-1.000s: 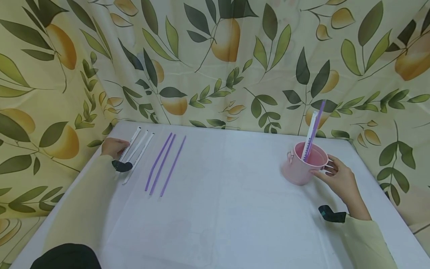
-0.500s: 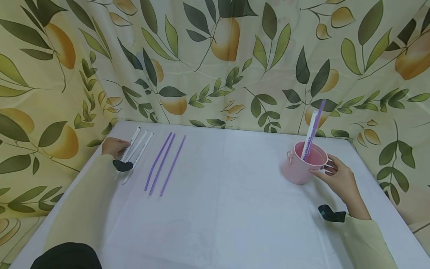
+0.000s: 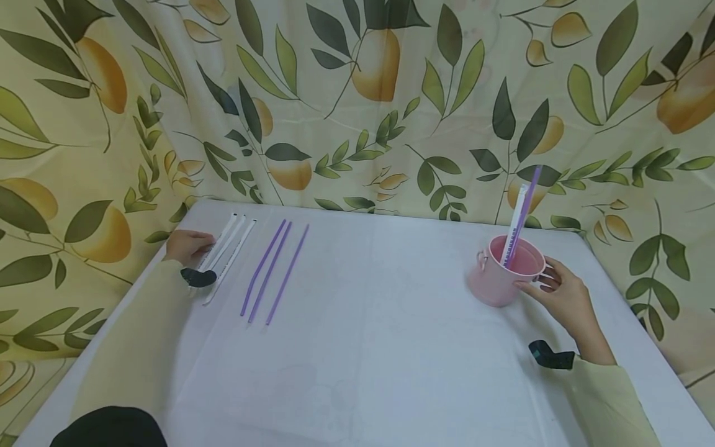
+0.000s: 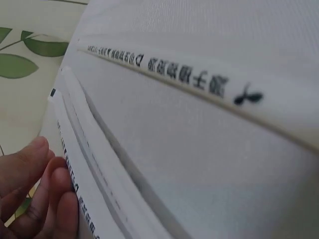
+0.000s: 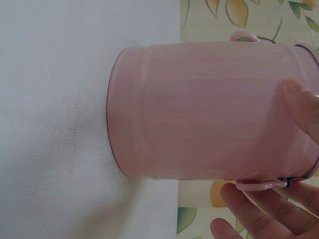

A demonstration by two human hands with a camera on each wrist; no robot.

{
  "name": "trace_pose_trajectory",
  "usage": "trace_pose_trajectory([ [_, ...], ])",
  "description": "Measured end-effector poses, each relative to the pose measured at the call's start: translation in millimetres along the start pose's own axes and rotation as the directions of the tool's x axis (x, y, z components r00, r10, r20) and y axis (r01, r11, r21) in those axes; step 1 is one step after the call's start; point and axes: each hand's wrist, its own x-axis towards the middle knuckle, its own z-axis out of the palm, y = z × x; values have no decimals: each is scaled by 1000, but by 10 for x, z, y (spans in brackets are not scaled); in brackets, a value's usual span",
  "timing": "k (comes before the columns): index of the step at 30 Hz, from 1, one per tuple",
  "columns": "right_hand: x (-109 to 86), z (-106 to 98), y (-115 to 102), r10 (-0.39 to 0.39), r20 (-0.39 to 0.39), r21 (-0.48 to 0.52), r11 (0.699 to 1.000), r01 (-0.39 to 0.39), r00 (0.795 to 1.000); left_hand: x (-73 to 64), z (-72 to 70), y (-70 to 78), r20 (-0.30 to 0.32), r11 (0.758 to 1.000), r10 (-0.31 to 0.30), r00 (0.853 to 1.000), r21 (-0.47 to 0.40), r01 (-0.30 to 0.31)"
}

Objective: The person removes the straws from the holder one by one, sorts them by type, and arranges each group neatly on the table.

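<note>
Three white paper-wrapped straws with black print lie side by side at the table's left. My left hand (image 3: 188,246) is at the leftmost wrapped straw (image 4: 75,172), bent fingertips (image 4: 61,178) right at its outer edge, thumb beside them and off the straw. On the right, my right hand (image 3: 564,301) grips a pink bucket (image 3: 494,282) near its rim, thumb (image 5: 301,102) on the wall and fingers by the small side handle (image 5: 261,185). The bucket stands upright on the table. A white wrapped straw (image 3: 514,226) and a purple straw (image 3: 527,205) lean inside it, their lower ends hidden.
Three purple straws (image 3: 287,275) lie slantwise to the right of the wrapped ones on the white-covered table (image 3: 391,347). A curtain (image 3: 357,155) printed with fruit and leaves hangs behind the table and along its left. A dark rounded shape (image 3: 108,428) is at the lower left.
The leftmost wrapped straw has shifted slightly right, closer to the middle one. My left hand has drawn back a little to the left. The right hand and bucket stay in place.
</note>
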Motion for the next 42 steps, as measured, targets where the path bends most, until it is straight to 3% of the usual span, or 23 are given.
trace_pose_trajectory([
  [6,-10,-10,3,2,-3,3,1000,-2,1000,8,-55,15,74,996,-60,995,-68,65],
  [12,-14,-17,8,8,-1,11,1000,-8,1000,-2,-127,14,152,993,-23,988,-113,41],
  [20,-12,-6,26,7,-8,5,1000,-7,1000,-86,-173,138,172,975,36,984,-223,3],
  [23,-13,-7,31,5,-7,11,1000,-5,1000,-112,-162,223,189,949,76,979,-315,-13],
  [26,-18,-10,40,1,-5,10,1000,-1,1000,-152,-130,327,209,897,134,969,-441,-29],
  [30,-23,-11,52,-7,-6,7,1000,7,1000,-276,-53,516,242,813,233,942,-580,-52],
  [33,-25,-11,54,-11,-5,12,1000,11,1000,-378,39,686,250,772,302,920,-630,-82],
  [36,-16,-5,66,-15,-12,20,1000,15,1000,-443,152,845,239,749,353,905,-652,-120],
  [42,22,7,72,-5,-21,38,999,5,1000,-540,412,1137,229,775,376,898,-609,-170],
])
